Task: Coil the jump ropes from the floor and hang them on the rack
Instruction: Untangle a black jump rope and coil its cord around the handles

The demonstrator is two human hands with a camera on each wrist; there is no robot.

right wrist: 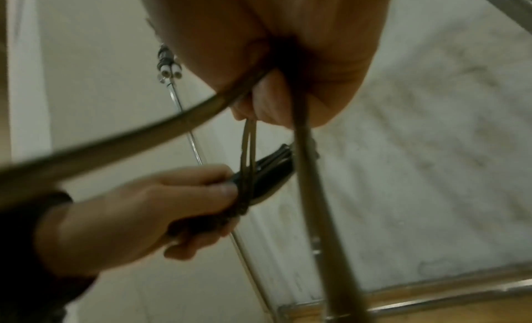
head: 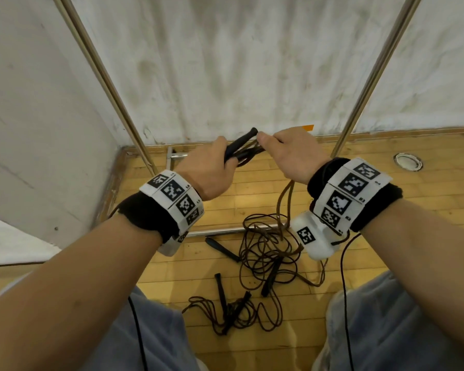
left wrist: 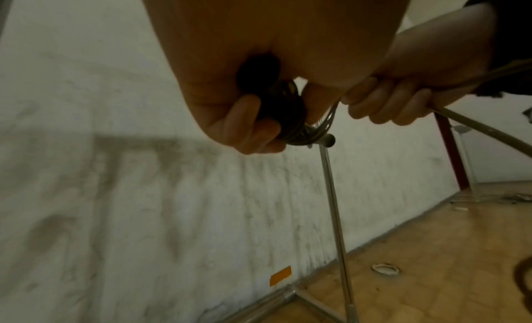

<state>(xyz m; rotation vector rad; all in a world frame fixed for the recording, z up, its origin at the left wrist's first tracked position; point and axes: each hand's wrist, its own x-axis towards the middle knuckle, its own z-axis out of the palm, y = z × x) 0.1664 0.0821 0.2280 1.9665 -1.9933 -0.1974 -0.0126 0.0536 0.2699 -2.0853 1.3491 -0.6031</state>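
My left hand grips the black handles of a brown jump rope together with several coils, held up in front of the rack. My right hand pinches the rope's cord right beside the handles, and two strands hang from it down to the floor. In the left wrist view my left hand's fingers curl round the dark bundle. More jump ropes lie tangled on the wooden floor below, with black handles among them.
The metal rack's two slanted uprights rise on either side of my hands, and its base bar lies on the floor. A white wall stands behind. A round floor fitting sits at the right. My knees fill the bottom of the head view.
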